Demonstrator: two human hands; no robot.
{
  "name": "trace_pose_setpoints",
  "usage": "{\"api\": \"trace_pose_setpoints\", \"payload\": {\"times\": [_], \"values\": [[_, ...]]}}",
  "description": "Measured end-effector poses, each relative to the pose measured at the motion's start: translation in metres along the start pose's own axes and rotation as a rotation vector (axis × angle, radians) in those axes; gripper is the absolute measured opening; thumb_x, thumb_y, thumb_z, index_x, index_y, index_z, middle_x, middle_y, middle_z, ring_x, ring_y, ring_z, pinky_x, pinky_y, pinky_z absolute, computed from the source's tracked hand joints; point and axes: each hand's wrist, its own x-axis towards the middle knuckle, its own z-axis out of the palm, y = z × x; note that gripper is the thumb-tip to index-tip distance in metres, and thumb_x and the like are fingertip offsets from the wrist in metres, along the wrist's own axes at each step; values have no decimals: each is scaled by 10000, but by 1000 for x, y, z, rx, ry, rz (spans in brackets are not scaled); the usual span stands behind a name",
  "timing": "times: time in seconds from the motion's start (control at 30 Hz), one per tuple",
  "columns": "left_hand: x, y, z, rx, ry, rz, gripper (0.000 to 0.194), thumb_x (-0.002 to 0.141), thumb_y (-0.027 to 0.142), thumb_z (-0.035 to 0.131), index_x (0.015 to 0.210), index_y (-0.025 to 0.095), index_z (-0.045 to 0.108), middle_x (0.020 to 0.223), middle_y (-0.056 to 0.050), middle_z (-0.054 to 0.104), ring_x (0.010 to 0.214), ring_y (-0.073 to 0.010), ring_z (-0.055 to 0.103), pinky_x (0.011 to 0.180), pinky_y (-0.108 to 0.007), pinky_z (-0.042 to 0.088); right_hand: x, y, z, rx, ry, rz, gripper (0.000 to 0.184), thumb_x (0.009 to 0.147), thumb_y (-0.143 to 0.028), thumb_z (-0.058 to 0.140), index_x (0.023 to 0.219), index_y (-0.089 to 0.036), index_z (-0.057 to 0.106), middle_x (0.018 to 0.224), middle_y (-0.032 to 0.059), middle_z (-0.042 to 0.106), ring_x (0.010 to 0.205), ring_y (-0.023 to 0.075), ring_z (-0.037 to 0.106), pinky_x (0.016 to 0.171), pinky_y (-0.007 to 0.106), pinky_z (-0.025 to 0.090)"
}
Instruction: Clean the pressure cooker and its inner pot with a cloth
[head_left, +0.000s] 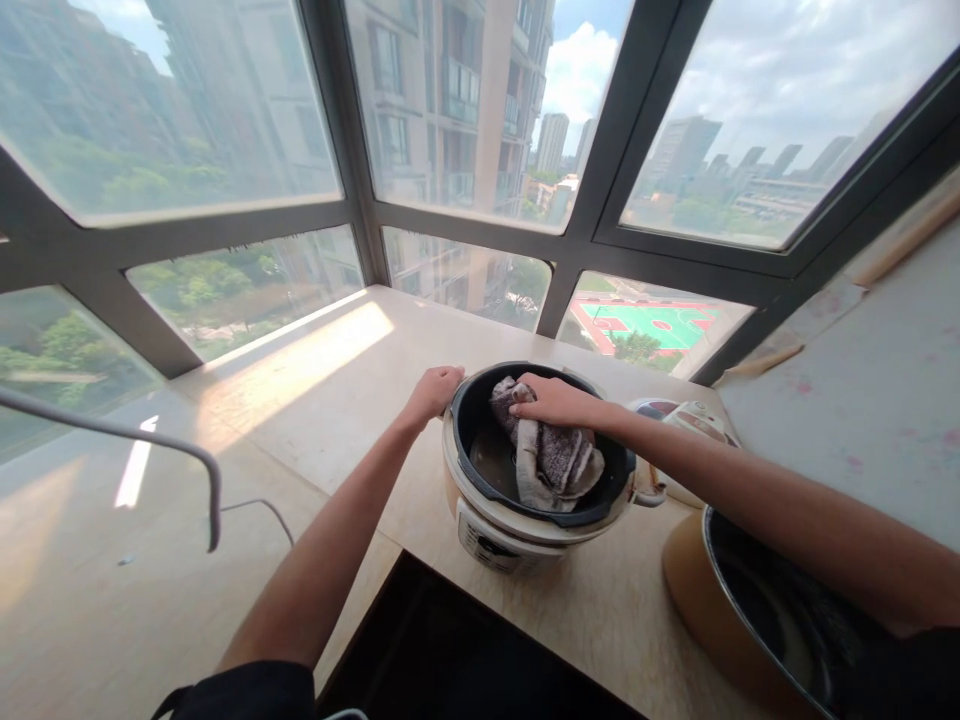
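Note:
An electric pressure cooker (506, 550) with its top off stands on the pale stone sill, a dark pot wall lining its inside. My left hand (438, 392) is closed at the cooker's left rim, seemingly round the side handle, which it mostly hides. Inside the cooker, my right hand (559, 402) grips a bunched grey-brown cloth (566, 458). Part of the cloth hangs folded below my fingers and lies against the inner wall. The bare grey-brown bottom of the pot shows to the left of the cloth.
The cooker's lid (694, 420) lies behind my right forearm. A large brown pot (686, 575) stands at the lower right, partly under that arm. A black glossy panel (457, 640) is in front of me. Grey tubing (214, 480) curves in from the left. Windows enclose the sill.

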Motion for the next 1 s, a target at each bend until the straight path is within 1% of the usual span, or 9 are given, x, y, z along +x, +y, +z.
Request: {"api": "trace_pose_setpoints", "payload": {"times": [0.1, 0.2, 0.3, 0.43, 0.53, 0.7, 0.77, 0.9, 1.0], "values": [[-1, 0, 2, -79, 17, -24, 374, 835, 482, 482, 581, 213, 422, 541, 31, 400, 492, -112, 386, 472, -231, 312, 15, -10, 19, -40, -113, 7, 399, 959, -398, 554, 1255, -135, 597, 1212, 206, 719, 1055, 333, 713, 821, 357, 522], [-3, -1, 3, -192, 26, -63, 363, 782, 505, 537, 592, 204, 466, 536, 36, 395, 490, -105, 370, 453, -226, 284, 24, -17, 27, -50, -130, -2, 374, 943, -353, 537, 1233, -143, 643, 1208, 214, 716, 1057, 356, 713, 824, 388, 534], [-4, -2, 4, -246, 17, -100, 360, 756, 522, 563, 614, 194, 525, 523, 40, 403, 472, -106, 368, 431, -226, 267, 25, -26, 30, -45, -198, -95, 433, 918, -454, 571, 1243, -190, 676, 1179, 180, 718, 1052, 349, 709, 844, 395, 549], [-5, -2, 4, -274, 32, -112, 337, 738, 494, 604, 636, 173, 595, 529, 35, 444, 474, -102, 387, 436, -218, 284, 15, -47, 36, -81, -288, -219, 559, 875, -548, 627, 1333, -229, 662, 1305, 201, 612, 993, 328, 717, 855, 410, 564], [-6, -1, 3, -298, 32, -135, 327, 742, 478, 610, 633, 171, 607, 530, 35, 451, 479, -101, 387, 439, -217, 284, 7, -60, 35, -160, -346, -313, 582, 866, -541, 654, 1351, -218, 663, 1339, 216, 563, 966, 320, 717, 842, 414, 570], [-6, 1, 3, -306, 28, -128, 310, 744, 453, 624, 638, 162, 634, 550, 34, 476, 523, -100, 393, 477, -212, 309, -1, -65, 26, -295, -481, -541, 545, 855, -438, 713, 1367, -261, 659, 1328, 175, 582, 988, 304, 693, 793, 383, 565], [-7, 2, 2, -305, 24, -130, 308, 745, 453, 623, 636, 166, 634, 555, 34, 482, 527, -102, 391, 474, -213, 299, -5, -65, 27, -355, -466, -585, 525, 868, -403, 710, 1374, -273, 657, 1332, 170, 586, 993, 307, 681, 757, 380, 559], [-7, 4, 1, -307, 9, -120, 329, 760, 468, 595, 609, 175, 605, 559, 30, 484, 523, -103, 386, 467, -216, 295, -9, -62, 40, -421, -286, -625, 355, 987, -306, 513, 1274, -244, 715, 1212, 176, 634, 1008, 329, 657, 689, 397, 538], [-8, 5, 0, -301, 0, -123, 344, 765, 478, 580, 595, 178, 580, 554, 30, 475, 518, -101, 385, 468, -218, 298, -2, -60, 48, -427, -198, -628, 369, 1002, -263, 450, 1239, -228, 730, 1147, 188, 652, 996, 334, 657, 686, 408, 530]]}}
